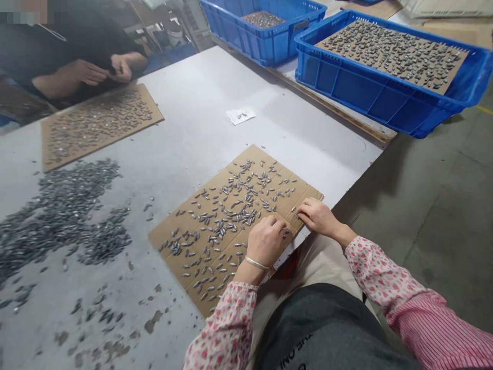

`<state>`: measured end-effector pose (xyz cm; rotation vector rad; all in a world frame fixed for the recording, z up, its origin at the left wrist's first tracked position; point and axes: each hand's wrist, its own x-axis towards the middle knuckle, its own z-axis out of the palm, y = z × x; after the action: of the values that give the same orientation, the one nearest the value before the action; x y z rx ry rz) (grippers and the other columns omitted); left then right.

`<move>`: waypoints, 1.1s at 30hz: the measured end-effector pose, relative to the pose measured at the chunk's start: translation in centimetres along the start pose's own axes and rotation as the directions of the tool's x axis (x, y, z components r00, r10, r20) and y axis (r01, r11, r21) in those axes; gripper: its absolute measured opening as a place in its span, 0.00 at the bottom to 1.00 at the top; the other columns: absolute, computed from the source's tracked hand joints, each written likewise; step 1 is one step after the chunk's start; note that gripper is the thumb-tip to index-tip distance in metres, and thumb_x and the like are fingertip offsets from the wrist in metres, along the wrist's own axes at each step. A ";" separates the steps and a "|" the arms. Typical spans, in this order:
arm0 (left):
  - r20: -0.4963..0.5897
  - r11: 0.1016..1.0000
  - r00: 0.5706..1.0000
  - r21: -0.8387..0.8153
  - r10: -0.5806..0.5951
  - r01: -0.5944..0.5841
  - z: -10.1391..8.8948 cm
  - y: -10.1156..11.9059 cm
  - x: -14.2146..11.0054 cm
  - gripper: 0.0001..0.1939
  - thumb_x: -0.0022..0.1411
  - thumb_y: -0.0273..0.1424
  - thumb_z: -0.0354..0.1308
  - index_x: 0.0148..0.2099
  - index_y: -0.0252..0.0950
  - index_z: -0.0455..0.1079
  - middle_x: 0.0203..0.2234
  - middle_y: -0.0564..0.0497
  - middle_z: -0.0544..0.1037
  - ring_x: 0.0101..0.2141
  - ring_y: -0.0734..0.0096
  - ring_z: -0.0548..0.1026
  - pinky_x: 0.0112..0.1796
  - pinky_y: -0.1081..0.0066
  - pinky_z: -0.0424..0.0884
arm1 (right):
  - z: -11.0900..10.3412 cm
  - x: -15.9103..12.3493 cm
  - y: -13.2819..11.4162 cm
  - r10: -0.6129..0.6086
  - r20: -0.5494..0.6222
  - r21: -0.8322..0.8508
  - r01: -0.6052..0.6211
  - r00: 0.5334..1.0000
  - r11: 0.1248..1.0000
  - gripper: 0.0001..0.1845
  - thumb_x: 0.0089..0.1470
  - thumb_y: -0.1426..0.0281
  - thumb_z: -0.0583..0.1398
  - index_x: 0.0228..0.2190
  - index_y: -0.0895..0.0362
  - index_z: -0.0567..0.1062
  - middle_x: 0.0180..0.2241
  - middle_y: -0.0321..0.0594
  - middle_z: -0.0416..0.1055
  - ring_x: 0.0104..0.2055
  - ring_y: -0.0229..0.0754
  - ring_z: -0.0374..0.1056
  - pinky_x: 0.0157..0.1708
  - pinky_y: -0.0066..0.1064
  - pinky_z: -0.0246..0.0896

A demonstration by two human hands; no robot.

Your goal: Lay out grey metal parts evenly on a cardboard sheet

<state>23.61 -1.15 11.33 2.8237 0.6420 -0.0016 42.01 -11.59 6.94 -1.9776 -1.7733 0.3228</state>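
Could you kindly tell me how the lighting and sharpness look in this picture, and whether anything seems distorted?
Head view: soft light on the table, no glare; dark shadow on the floor beside it; left hand and right hand fairly sharp; top-left corner pixelated.

Pink floral sleeves (pixel 226 329), white wristband (pixel 257 263), dark grey lettered apron (pixel 323 329)

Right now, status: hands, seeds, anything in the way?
Left hand, right hand: at cardboard sheet near edge, by sunflower seeds. Loose seed heap left of sheet.
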 end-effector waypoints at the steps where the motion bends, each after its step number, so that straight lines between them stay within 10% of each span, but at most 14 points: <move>1: 0.016 1.000 1.000 0.009 0.021 -0.021 0.1 0.2 0.0 0.13 0.67 0.34 0.47 0.37 0.39 0.73 0.32 0.48 0.72 0.35 0.67 0.69 0.35 0.69 0.62 | 0.0 0.0 -0.1 -0.002 0.007 0.000 0.002 1.000 1.000 0.08 0.60 0.68 0.55 0.35 0.57 0.74 0.34 0.43 0.68 0.39 0.44 0.61 0.40 0.34 0.56; 20: -0.033 0.974 0.981 -0.131 -0.190 0.185 1.1 -2.5 -1.2 0.13 0.66 0.38 0.47 0.42 0.40 0.71 0.36 0.49 0.74 0.37 0.69 0.71 0.36 0.72 0.64 | 0.2 1.9 -0.2 0.060 0.010 0.067 -0.061 0.998 0.996 0.05 0.58 0.70 0.57 0.34 0.57 0.73 0.35 0.42 0.67 0.40 0.42 0.62 0.40 0.32 0.56; 33: 0.009 0.964 0.964 -0.018 -0.267 0.267 -0.3 -2.0 3.7 0.10 0.64 0.35 0.51 0.43 0.40 0.73 0.38 0.49 0.74 0.39 0.66 0.72 0.35 0.71 0.64 | 0.9 3.3 -1.5 -0.112 0.149 -0.002 0.114 0.982 0.994 0.08 0.58 0.65 0.59 0.32 0.56 0.75 0.34 0.41 0.70 0.38 0.42 0.61 0.37 0.33 0.51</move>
<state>26.06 2.20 10.95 2.6947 1.0103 -0.0523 40.77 -8.08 7.33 -1.8934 -1.9745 0.4341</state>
